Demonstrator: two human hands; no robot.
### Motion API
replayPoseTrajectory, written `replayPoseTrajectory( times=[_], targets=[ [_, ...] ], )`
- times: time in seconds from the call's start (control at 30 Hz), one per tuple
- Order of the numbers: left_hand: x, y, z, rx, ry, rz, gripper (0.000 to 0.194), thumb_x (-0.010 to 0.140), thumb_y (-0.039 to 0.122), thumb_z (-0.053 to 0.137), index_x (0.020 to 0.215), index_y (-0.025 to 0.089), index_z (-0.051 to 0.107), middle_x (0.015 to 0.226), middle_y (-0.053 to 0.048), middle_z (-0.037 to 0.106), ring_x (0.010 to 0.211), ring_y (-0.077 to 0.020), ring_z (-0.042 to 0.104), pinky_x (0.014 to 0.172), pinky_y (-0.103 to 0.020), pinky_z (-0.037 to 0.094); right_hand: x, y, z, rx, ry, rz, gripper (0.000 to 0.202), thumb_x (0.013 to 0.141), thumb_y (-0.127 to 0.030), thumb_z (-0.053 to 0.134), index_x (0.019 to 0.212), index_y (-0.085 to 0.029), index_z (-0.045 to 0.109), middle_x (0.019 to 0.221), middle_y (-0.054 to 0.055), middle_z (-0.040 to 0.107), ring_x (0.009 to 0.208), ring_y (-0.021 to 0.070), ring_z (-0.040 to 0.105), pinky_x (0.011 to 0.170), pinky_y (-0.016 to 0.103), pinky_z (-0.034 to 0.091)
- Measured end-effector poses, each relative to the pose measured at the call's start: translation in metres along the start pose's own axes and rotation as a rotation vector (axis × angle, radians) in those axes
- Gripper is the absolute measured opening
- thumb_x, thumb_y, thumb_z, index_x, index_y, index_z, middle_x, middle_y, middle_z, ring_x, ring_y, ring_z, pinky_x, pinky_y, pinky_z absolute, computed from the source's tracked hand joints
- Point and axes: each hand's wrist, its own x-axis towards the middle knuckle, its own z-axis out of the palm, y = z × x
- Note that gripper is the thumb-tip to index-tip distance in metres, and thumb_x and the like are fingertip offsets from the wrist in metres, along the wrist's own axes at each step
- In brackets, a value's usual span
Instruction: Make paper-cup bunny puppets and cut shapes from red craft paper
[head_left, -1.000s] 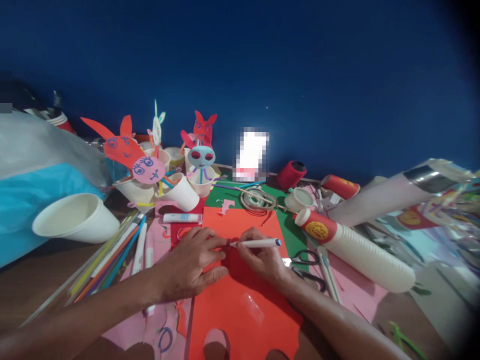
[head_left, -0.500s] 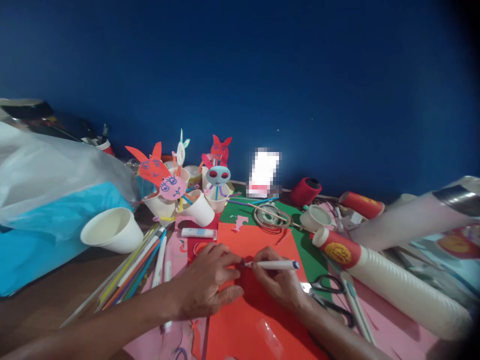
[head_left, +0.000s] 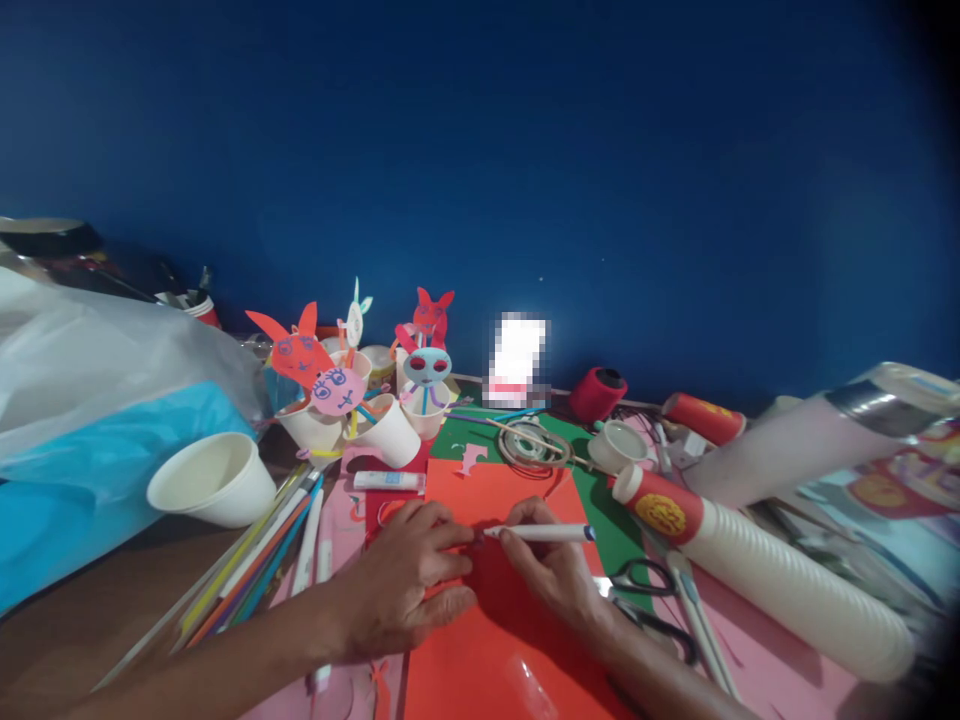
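My right hand (head_left: 551, 560) grips a white marker (head_left: 551, 533) with a blue end, its tip down at the sheet of orange-red paper (head_left: 469, 670). My left hand (head_left: 412, 570) lies on the same sheet with its fingers stretched out and apart. Its index fingertip comes close to the marker's tip. Whatever mark or small piece is at that spot is too small to make out. Scissors (head_left: 645, 600) with black handles lie right of my right hand, and a glue tube (head_left: 390, 482) lies beyond my left hand.
Paper cups with bunny-like paper figures (head_left: 337, 390) stand at the back left. Coloured pipe cleaners (head_left: 247, 560) and a tilted white cup (head_left: 214, 480) lie left. A long stack of paper cups (head_left: 795, 580) lies right, near a red thread spool (head_left: 598, 393). A blue wall (head_left: 480, 150) closes off the back.
The whole view has shifted a little, so things appear slightly lower and further left. My hands and the marker keep nearly the same place over the paper.
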Motion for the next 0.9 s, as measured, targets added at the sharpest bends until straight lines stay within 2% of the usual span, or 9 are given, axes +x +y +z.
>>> replayPoseTrajectory(
  times=[0.27, 0.33, 0.53, 0.67, 0.9],
  targets=[
    [0.001, -0.001, -0.002, 0.011, -0.020, 0.018, 0.019, 0.084, 0.031, 0.043, 0.079, 0.022, 0.059, 0.111, 0.001, 0.057, 0.092, -0.0188, 0.042, 0.081, -0.036, 0.032, 0.000, -0.008, -0.004, 0.008, -0.062, -0.015, 0.012, 0.081, -0.026, 0.047, 0.072, -0.018, 0.046, 0.058, -0.003, 0.042, 0.050, 0.0103, 0.036, 0.045, 0.021, 0.029],
    [0.001, -0.003, -0.001, 0.004, -0.021, 0.029, 0.019, 0.084, 0.030, 0.043, 0.080, 0.022, 0.060, 0.113, 0.000, 0.056, 0.093, -0.0190, 0.042, 0.081, -0.036, 0.033, 0.000, -0.009, -0.004, -0.008, -0.043, -0.006, 0.012, 0.080, -0.025, 0.047, 0.071, -0.018, 0.045, 0.057, -0.003, 0.042, 0.050, 0.0101, 0.036, 0.045, 0.021, 0.029],
    [0.004, -0.007, -0.004, -0.012, -0.045, 0.055, 0.022, 0.085, 0.029, 0.041, 0.089, 0.025, 0.062, 0.118, 0.000, 0.054, 0.097, -0.0202, 0.041, 0.083, -0.037, 0.033, 0.000, -0.006, -0.004, -0.176, -0.011, -0.037, 0.009, 0.076, -0.022, 0.049, 0.069, -0.018, 0.046, 0.055, -0.004, 0.044, 0.047, 0.0096, 0.040, 0.043, 0.020, 0.031],
    [0.006, -0.006, -0.007, -0.013, -0.046, 0.075, 0.025, 0.086, 0.027, 0.039, 0.093, 0.027, 0.063, 0.115, 0.000, 0.056, 0.097, -0.0196, 0.042, 0.084, -0.037, 0.033, -0.001, -0.004, -0.005, -0.304, -0.010, -0.093, 0.007, 0.074, -0.019, 0.051, 0.068, -0.017, 0.049, 0.054, -0.003, 0.049, 0.046, 0.0094, 0.043, 0.043, 0.020, 0.033],
    [0.004, -0.014, 0.002, -0.025, -0.031, 0.089, 0.024, 0.085, 0.030, 0.041, 0.085, 0.026, 0.064, 0.116, 0.000, 0.056, 0.096, -0.0198, 0.041, 0.083, -0.037, 0.032, -0.002, -0.003, -0.005, -0.423, -0.019, -0.211, 0.006, 0.074, -0.018, 0.051, 0.069, -0.016, 0.051, 0.054, -0.002, 0.054, 0.045, 0.0096, 0.048, 0.043, 0.020, 0.036]
  ],
)
